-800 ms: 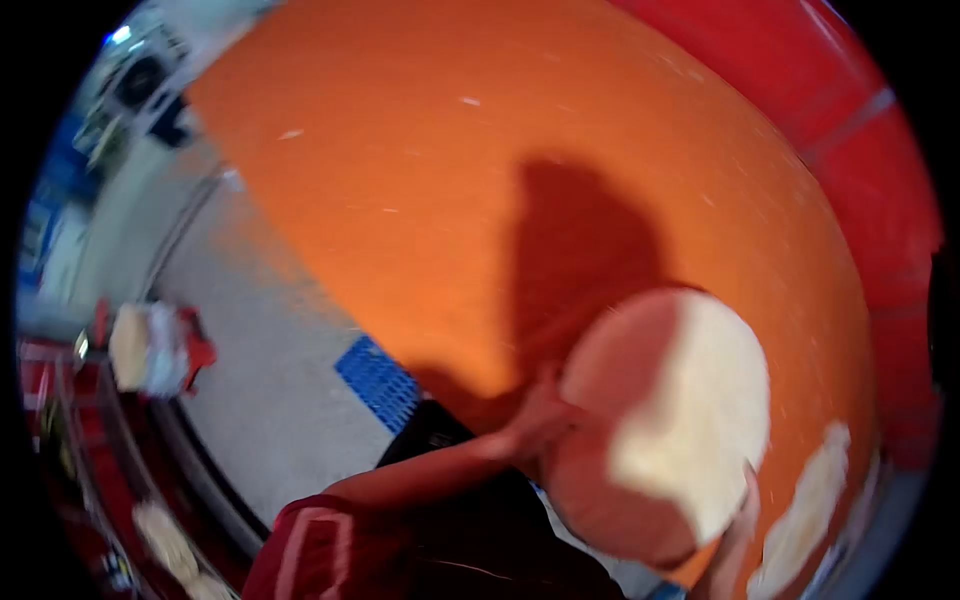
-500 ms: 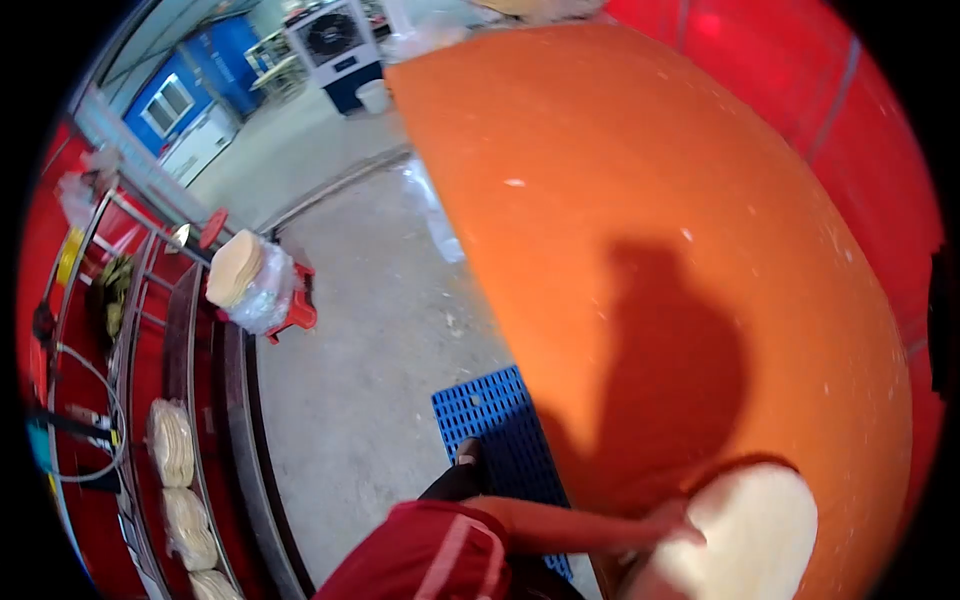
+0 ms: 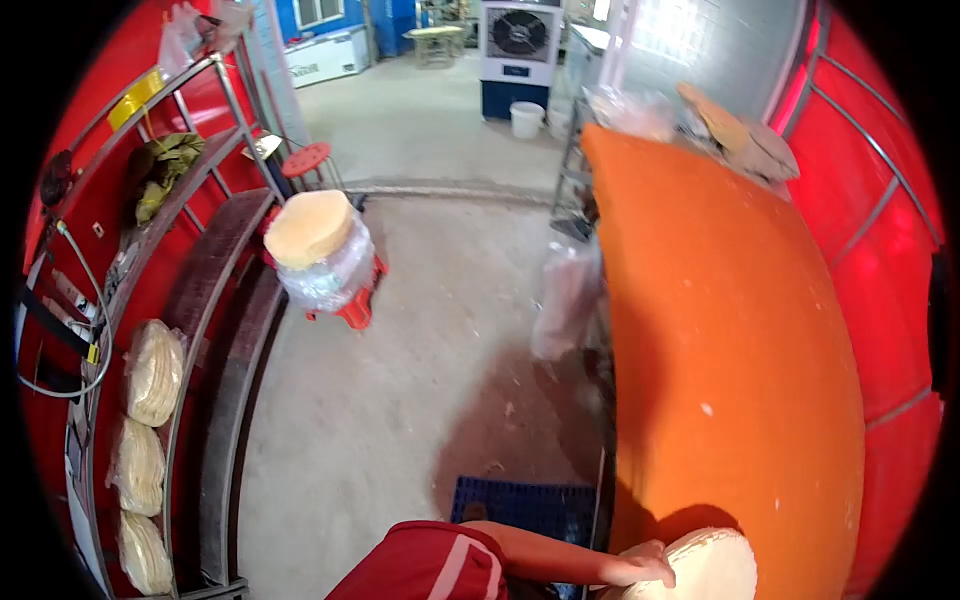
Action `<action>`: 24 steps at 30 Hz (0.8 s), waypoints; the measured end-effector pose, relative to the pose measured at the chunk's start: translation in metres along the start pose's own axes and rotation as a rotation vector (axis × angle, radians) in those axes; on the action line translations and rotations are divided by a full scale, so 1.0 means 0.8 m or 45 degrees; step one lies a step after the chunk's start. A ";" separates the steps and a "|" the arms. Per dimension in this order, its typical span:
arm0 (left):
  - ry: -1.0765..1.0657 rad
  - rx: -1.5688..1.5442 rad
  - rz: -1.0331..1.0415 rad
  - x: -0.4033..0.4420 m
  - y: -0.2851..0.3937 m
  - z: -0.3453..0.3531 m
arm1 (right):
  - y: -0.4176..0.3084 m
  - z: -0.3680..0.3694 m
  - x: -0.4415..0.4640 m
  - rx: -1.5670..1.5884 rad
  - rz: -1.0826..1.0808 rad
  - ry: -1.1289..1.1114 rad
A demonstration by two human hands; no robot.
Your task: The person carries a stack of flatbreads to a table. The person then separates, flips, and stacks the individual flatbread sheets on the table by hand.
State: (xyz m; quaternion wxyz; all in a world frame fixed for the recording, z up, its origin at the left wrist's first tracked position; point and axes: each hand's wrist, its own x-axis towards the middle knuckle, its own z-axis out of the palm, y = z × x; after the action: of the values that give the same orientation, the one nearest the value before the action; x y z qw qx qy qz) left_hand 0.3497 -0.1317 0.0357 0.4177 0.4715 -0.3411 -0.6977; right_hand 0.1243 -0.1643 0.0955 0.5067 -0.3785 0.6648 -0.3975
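My left hand (image 3: 642,566) reaches in from the red sleeve at the bottom. Its fingers are closed on the left edge of a pale round stack of flatbreads (image 3: 715,567). The stack is at the near end of the orange-covered table (image 3: 740,400), partly cut off by the bottom of the view. How many pieces are in it I cannot tell. My right hand does not show.
Left, a rack (image 3: 215,330) carries several bagged flatbread stacks (image 3: 155,375). Another flatbread stack (image 3: 310,230), wrapped below in plastic, sits on a red stool (image 3: 357,310). A blue slatted mat (image 3: 530,497) lies on the floor. Farther off stand an air cooler (image 3: 517,55) and white bucket (image 3: 527,120).
My view has swung right and levelled, bringing the aisle and the far room toward the middle. My left hand, at the flatbreads' edge in both frames, now appears lower and slightly left.
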 end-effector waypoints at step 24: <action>1.362 -0.959 0.764 -0.217 0.171 -0.928 | -0.192 1.173 0.139 -0.457 0.125 -1.546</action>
State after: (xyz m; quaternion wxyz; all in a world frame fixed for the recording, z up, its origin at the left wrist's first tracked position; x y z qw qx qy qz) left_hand 1.1209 -0.0926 -0.0202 0.8356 0.4585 0.0592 -0.2968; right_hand 1.0319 -0.4616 0.0339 0.7397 -0.5848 0.3318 0.0295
